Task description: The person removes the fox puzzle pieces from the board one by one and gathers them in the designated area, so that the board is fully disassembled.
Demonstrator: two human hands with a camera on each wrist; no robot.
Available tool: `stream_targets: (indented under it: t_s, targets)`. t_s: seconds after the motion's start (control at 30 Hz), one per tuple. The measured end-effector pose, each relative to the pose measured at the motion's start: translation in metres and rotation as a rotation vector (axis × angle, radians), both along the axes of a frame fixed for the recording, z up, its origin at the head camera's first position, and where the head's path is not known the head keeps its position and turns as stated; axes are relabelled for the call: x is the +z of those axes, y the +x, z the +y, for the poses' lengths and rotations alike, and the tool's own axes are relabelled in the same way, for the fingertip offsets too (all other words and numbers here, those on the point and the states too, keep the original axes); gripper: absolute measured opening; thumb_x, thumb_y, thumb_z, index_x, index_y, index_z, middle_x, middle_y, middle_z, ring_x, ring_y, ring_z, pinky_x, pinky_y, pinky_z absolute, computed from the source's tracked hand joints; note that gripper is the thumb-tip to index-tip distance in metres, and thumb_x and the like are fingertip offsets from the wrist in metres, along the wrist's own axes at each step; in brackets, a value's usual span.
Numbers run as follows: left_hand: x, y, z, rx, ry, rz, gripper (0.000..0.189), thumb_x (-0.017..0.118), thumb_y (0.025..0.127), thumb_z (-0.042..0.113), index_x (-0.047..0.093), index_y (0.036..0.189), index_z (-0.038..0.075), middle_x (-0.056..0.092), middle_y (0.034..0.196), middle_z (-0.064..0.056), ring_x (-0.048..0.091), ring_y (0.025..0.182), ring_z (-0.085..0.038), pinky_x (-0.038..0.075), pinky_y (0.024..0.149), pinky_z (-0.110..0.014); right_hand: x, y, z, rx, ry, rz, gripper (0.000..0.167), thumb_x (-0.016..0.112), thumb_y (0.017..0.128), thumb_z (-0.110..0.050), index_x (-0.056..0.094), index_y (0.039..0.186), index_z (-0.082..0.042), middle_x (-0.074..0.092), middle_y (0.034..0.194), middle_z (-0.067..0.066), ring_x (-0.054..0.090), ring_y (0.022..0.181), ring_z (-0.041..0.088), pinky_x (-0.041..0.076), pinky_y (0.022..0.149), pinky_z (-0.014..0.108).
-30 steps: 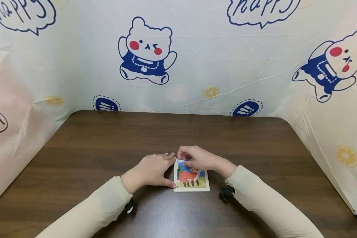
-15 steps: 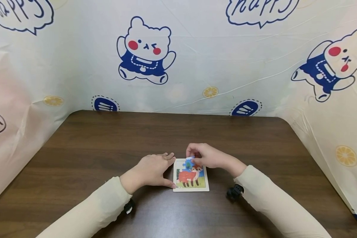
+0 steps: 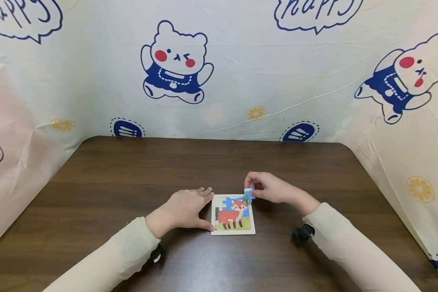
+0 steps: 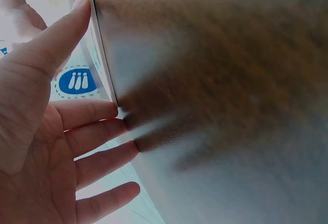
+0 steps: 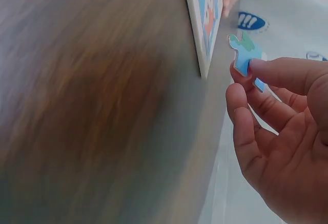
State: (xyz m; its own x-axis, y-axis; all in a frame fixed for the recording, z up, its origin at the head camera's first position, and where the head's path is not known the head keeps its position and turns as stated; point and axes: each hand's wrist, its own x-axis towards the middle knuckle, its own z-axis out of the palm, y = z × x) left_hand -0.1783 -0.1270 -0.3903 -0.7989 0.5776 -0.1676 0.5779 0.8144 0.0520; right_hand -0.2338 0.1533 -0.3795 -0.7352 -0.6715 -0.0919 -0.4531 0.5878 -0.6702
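A square jigsaw puzzle [image 3: 233, 217] with a white frame and a fox picture lies flat on the table; its upper left corner shows a pale gap. My left hand [image 3: 182, 209] rests at the puzzle's left edge, thumb and fingers spread and touching the frame, as the left wrist view also shows. Over the upper right corner, my right hand [image 3: 273, 188] pinches a blue puzzle piece [image 5: 247, 55] with a patch of green between thumb and fingers. In the right wrist view the piece is lifted clear of the puzzle frame [image 5: 193, 29].
The dark wooden table [image 3: 149, 162] stretches out around the puzzle. Behind it and along both sides hangs a pale cloth [image 3: 233, 61] printed with bears and orange slices. A black strap device [image 3: 303, 234] sits on the right wrist, another [image 3: 156, 253] on the left.
My right hand has lifted the blue piece out of the puzzle's upper left corner and carried it rightward to the upper right. My left hand has stayed at the left edge.
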Motion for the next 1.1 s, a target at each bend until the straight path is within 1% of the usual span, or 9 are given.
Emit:
stream_targets:
  t_s: [0.23,0.33,0.47,0.7,0.93,1.1]
  targets:
    - [0.002,0.001,-0.001,0.0,0.005,-0.002,0.097,0.07,0.074,0.073,0.052,0.144,0.009,0.048,0.153,-0.009,0.05,0.139,-0.025,0.05,0.102,-0.046,-0.001,-0.002,0.028,-0.046,0.012,-0.005,0.013,0.064,0.093,-0.001,0.06,0.101,-0.01,0.064,0.087,0.0,0.056,0.081,0.016,0.05,0.075,0.027]
    - [0.003,0.001,-0.001,0.0,0.003,-0.006,0.097,0.07,0.074,0.072,0.052,0.145,0.009,0.048,0.153,-0.009,0.05,0.139,-0.025,0.049,0.102,-0.046,-0.003,-0.003,0.038,-0.062,0.026,0.007,0.013,0.065,0.092,0.0,0.06,0.101,-0.009,0.065,0.085,0.0,0.054,0.079,0.016,0.048,0.072,0.026]
    - [0.004,0.002,-0.001,0.0,-0.001,-0.007,0.096,0.071,0.075,0.072,0.052,0.144,0.008,0.048,0.153,-0.01,0.05,0.139,-0.026,0.049,0.103,-0.047,-0.008,-0.004,0.047,-0.081,0.048,0.026,0.013,0.065,0.092,0.0,0.06,0.1,-0.007,0.064,0.085,0.001,0.053,0.079,0.015,0.047,0.072,0.027]
    - [0.003,0.002,0.001,0.0,0.002,-0.015,0.097,0.07,0.075,0.072,0.051,0.145,0.009,0.047,0.154,-0.01,0.05,0.139,-0.026,0.048,0.104,-0.046,-0.011,-0.007,0.051,-0.104,0.058,0.025,0.01,0.065,0.092,0.001,0.061,0.099,-0.005,0.063,0.084,0.003,0.053,0.077,0.015,0.047,0.07,0.027]
    - [0.001,0.001,0.001,-0.008,0.015,-0.005,0.097,0.069,0.075,0.072,0.051,0.145,0.008,0.046,0.154,-0.01,0.049,0.139,-0.026,0.048,0.105,-0.046,-0.015,-0.01,0.05,-0.13,0.074,0.016,0.01,0.065,0.092,0.001,0.062,0.099,-0.005,0.063,0.084,0.004,0.053,0.077,0.015,0.048,0.071,0.026]
    - [0.002,0.003,0.0,0.0,0.015,-0.019,0.097,0.071,0.076,0.071,0.051,0.145,0.007,0.046,0.154,-0.011,0.049,0.14,-0.027,0.047,0.107,-0.046,-0.016,-0.011,0.051,-0.129,0.096,0.04,0.012,0.066,0.092,-0.001,0.062,0.103,-0.003,0.061,0.082,0.005,0.052,0.075,0.015,0.047,0.069,0.027]
